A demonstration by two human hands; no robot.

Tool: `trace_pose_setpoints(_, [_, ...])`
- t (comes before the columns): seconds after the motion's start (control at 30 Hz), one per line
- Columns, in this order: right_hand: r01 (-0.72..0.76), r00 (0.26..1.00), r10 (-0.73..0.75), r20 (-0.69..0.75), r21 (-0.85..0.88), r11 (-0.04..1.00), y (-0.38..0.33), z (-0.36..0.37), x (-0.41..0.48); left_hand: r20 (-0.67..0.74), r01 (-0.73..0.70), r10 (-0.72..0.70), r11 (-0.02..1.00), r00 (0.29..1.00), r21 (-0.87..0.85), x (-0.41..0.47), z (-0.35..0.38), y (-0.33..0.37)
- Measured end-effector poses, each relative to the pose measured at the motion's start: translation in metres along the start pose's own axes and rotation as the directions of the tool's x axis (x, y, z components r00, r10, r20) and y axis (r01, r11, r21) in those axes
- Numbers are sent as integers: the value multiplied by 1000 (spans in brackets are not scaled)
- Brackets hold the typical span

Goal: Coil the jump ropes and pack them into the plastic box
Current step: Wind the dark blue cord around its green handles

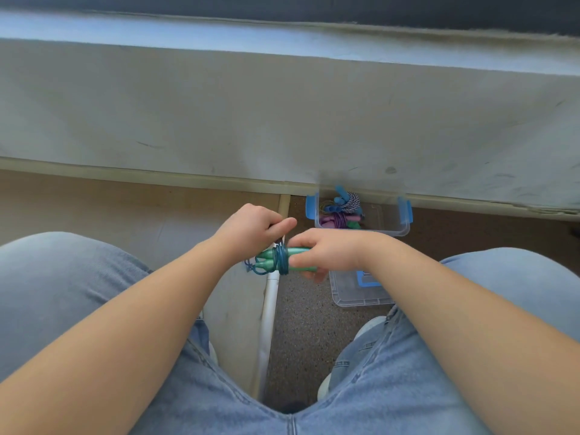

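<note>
Above the knees, right hand grip around green handles; left hand grip pinching cord.

Right hand holds green handles; left hand pinches the cord.

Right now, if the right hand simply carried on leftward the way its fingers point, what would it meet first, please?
Probably the blue cord wound around the green handles that the right hand grips, then the left hand just beyond; depth is uncertain.
</note>
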State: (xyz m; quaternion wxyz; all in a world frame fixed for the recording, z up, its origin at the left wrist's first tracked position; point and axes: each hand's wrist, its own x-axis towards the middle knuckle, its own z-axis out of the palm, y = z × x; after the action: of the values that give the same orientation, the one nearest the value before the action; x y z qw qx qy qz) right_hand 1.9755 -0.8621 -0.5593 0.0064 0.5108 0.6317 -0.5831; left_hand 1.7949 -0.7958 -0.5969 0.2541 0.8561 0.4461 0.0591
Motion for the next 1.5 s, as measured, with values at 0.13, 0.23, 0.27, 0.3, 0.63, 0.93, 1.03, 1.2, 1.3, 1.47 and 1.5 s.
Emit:
trace_pose_setpoints(0.13, [63, 992, -105, 68, 455, 888, 0, 0, -2, 118, 124, -91, 941, 989, -314, 5, 0, 0])
trace_pose_setpoints(0.23, [188, 981, -140, -133, 482, 856, -4, 2, -4, 99, 162, -129, 827, 987, -538, 5, -2, 3])
trace_pose_setpoints(0.27, [233, 966, -146, -212, 485, 843, -4, 0, -4, 75, 167, -152, 795, 985, -583, 4, -3, 6])
trace_pose_setpoints(0.3, [278, 949, -148, -279, 514, 812, -3, -3, -3, 43, 163, -173, 773, 984, -613, 4, -5, 9])
trace_pose_setpoints(0.63, [451, 761, 180, -623, 708, 544, 5, -25, 5, 24, 100, -106, 804, 994, -585, 0, 1, 7])
trace_pose_setpoints(0.93, [255, 864, 149, -481, 672, 695, 9, -16, 9, -85, 109, -416, 422, 905, -900, 3, -4, 13])
trace_pose_setpoints(1.03, [219, 936, -32, -349, 511, 831, 3, -9, -2, -10, 37, -516, 82, 856, -996, 7, -15, 11])
trace_pose_setpoints(1.2, [194, 972, -129, -194, 365, 911, -2, 4, -2, 177, 169, -399, -56, 900, -984, 4, -16, 24])
trace_pose_setpoints(1.3, [274, 946, -152, -285, 459, 845, -3, 2, -3, 287, 308, -369, -2, 884, -951, 2, -11, 29])
trace_pose_setpoints(1.47, [332, 879, -89, -468, 469, 818, 5, -10, -1, 244, 375, -447, 233, 861, -897, 8, -8, 17])
trace_pose_setpoints(1.5, [348, 869, -76, -488, 497, 795, 7, -11, 1, 209, 371, -443, 318, 872, -872, 9, -8, 14])
